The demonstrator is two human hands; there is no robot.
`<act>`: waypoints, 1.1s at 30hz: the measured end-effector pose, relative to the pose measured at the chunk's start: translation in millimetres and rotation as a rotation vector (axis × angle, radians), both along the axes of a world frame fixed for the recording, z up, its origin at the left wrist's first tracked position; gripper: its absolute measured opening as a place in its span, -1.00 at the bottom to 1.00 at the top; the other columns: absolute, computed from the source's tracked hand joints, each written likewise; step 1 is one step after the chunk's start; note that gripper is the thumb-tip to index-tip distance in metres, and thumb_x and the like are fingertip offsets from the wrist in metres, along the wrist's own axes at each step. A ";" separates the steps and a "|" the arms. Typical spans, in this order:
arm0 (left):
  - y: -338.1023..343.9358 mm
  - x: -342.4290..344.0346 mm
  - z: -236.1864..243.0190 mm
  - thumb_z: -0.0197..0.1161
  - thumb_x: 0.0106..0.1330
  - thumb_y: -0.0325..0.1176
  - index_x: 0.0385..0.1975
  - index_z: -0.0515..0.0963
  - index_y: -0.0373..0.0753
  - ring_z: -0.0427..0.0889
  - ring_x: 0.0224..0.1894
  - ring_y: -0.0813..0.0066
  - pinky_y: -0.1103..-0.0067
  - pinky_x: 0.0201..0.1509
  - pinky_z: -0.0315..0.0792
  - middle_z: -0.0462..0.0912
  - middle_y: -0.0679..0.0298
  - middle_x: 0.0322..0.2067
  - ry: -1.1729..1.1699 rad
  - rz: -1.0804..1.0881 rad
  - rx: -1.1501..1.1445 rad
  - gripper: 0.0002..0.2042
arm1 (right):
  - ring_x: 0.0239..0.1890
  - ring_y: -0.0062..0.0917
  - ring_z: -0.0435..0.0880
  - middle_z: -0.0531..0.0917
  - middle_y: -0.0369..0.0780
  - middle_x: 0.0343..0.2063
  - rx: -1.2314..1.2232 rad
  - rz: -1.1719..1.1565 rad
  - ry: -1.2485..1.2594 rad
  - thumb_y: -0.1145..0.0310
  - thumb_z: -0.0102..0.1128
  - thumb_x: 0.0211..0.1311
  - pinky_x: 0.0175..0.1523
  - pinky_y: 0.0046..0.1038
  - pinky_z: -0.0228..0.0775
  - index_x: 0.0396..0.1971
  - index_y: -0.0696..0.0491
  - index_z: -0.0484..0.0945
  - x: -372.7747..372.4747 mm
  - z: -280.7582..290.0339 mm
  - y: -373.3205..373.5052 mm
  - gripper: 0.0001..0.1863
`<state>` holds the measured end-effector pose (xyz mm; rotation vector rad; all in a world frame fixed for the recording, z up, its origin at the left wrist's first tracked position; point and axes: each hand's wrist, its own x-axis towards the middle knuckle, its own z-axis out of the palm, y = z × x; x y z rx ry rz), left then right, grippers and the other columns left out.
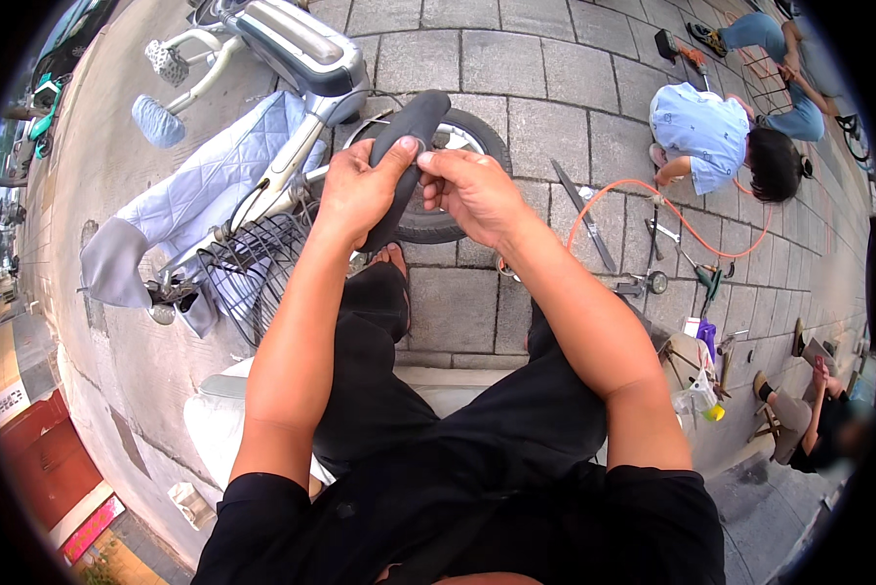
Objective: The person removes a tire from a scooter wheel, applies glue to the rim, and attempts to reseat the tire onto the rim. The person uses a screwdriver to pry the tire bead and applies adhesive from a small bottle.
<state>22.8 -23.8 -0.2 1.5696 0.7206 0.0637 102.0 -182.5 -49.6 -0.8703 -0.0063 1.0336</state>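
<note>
Black tube (420, 115): up in front of the person, above the wheel (494, 141), slanting from upper R to lower L; lower part partly hidden behind L wrist. Prob. rubber.
L hand (358, 193): gripping tube, thumb pressed on top near the middle, other fingers wrapped round the far side, mostly hidden.
R hand (477, 190): thumb + index brought together at the tube's R edge, just beside L thumb tip; other fingers curled in. Can't tell if the 2 tips pinch rubber or some small bit.
Weight: prob. light, 1 hand enough to hold it up.
Feel: prob. soft & bendy; looks plump, so may spring back or roll a bit under the thumb.
Surface: smooth-looking, matte; could slip if dusty or damp. Wall prob. thin, so keep nails & sharp metal off.
Best hold: L fingers as a cradle underneath, thumb flat on top; R fingertips close by, light pinch, no hard tugging.
Bike (301, 185): pale frame, L of hands, w/ wire basket (258, 268) & quilted cover (199, 180).
Paving, R side: flat metal tool (584, 216) near orange hose (643, 182), both well apart from tube.
</note>
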 end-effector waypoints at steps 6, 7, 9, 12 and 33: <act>1.9 -3.4 -2.1 0.34 0.57 -0.10 -0.19 0.69 -0.36 0.57 -0.43 0.68 0.65 -0.38 0.41 0.70 0.35 -0.44 -0.020 -0.059 0.151 -0.64 | -0.45 -0.70 0.55 0.65 -0.34 -0.42 -0.232 -0.025 -0.167 0.26 0.45 0.41 -0.34 -0.56 0.45 -0.25 0.16 0.68 -4.6 1.2 15.3 -0.75; -3.3 -1.8 5.0 0.33 0.58 -0.10 -0.17 0.68 -0.35 0.61 -0.41 0.64 0.64 -0.35 0.46 0.72 0.32 -0.40 -0.068 -0.043 0.118 -0.65 | -0.47 -0.70 0.53 0.64 -0.35 -0.44 -0.264 -0.026 -0.249 0.28 0.42 0.43 -0.36 -0.57 0.43 -0.27 0.16 0.67 -4.3 10.5 15.2 -0.76; -1.9 -2.3 12.8 0.34 0.57 -0.10 -0.13 0.68 -0.33 0.64 -0.41 0.62 0.62 -0.33 0.52 0.72 0.30 -0.38 -0.060 -0.043 -0.011 -0.66 | -0.48 -0.70 0.52 0.63 -0.34 -0.46 -0.209 -0.044 -0.232 0.29 0.39 0.44 -0.38 -0.56 0.40 -0.29 0.17 0.66 -5.8 14.6 14.0 -0.77; -8.4 0.6 9.6 0.35 0.56 -0.09 -0.17 0.65 -0.32 0.66 -0.43 0.57 0.60 -0.34 0.56 0.72 0.27 -0.38 -0.111 0.009 -0.120 -0.66 | -0.49 -0.66 0.52 0.62 -0.31 -0.48 -0.085 -0.040 -0.151 0.31 0.36 0.47 -0.38 -0.55 0.39 -0.32 0.16 0.63 -2.7 3.9 11.2 -0.78; 4.3 -0.4 0.7 0.44 0.47 -0.04 -0.14 0.63 -0.40 0.61 -0.44 0.61 0.61 -0.35 0.55 0.69 0.28 -0.39 0.074 -0.069 -0.062 -0.56 | -0.34 -0.60 0.57 0.64 -0.34 -0.40 -0.029 -0.069 0.083 0.24 0.42 0.45 -0.19 -0.45 0.44 -0.29 0.07 0.69 -5.8 -11.4 11.7 -0.79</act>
